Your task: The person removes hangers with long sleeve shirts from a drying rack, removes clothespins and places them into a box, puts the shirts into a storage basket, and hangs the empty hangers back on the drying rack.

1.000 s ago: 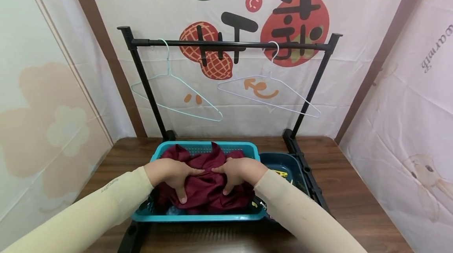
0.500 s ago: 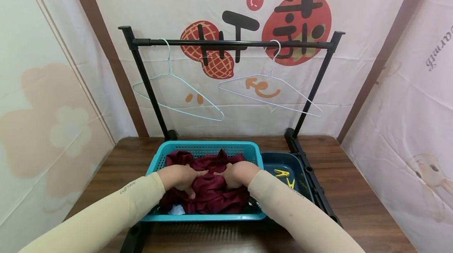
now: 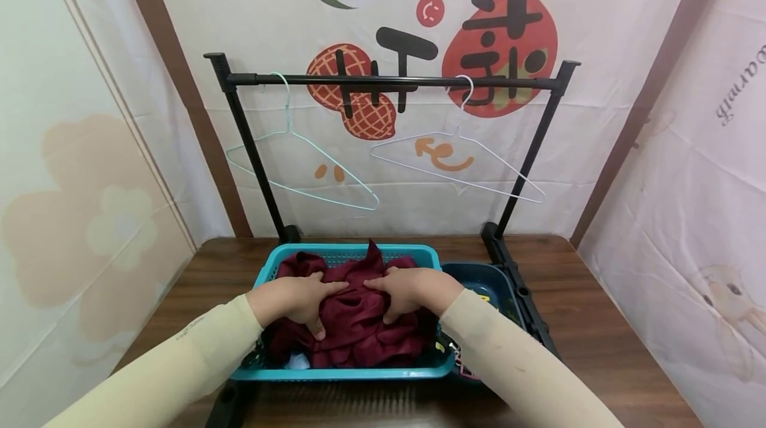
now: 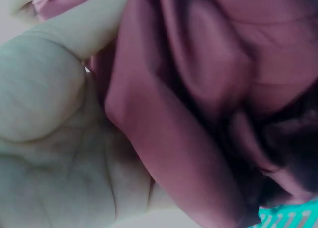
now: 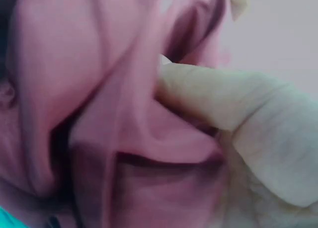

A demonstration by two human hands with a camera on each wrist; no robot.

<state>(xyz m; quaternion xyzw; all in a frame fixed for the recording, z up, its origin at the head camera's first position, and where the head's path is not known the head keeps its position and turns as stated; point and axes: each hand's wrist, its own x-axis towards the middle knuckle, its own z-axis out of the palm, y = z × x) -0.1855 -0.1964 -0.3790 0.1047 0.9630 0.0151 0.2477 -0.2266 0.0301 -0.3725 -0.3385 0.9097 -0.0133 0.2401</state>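
A maroon, satiny piece of clothing (image 3: 359,331) lies in a crumpled heap in the turquoise basket (image 3: 347,373). My left hand (image 3: 297,302) holds its left side and my right hand (image 3: 413,292) its right side, thumbs and fingers pointing inward. In the left wrist view, folds of the cloth (image 4: 164,123) pass between the thumb and the palm; the other fingers are mostly hidden. The right wrist view has the thumb (image 5: 198,91) pressed into the fabric (image 5: 124,109), which covers the fingers. A light blue item (image 3: 297,361) peeks out below the heap.
A dark blue tray (image 3: 479,273) with yellow clothespins (image 3: 483,297) stands right of the basket. Behind rises a black rack (image 3: 389,80) bearing a pale green hanger (image 3: 299,197) and a white hanger (image 3: 457,179). The brown wooden table (image 3: 604,335) extends around them.
Both hands dipped deeper into the basket half a second ago and now sit slightly higher and wider apart, with the maroon cloth bunched between them. The basket shows only slight shifts.
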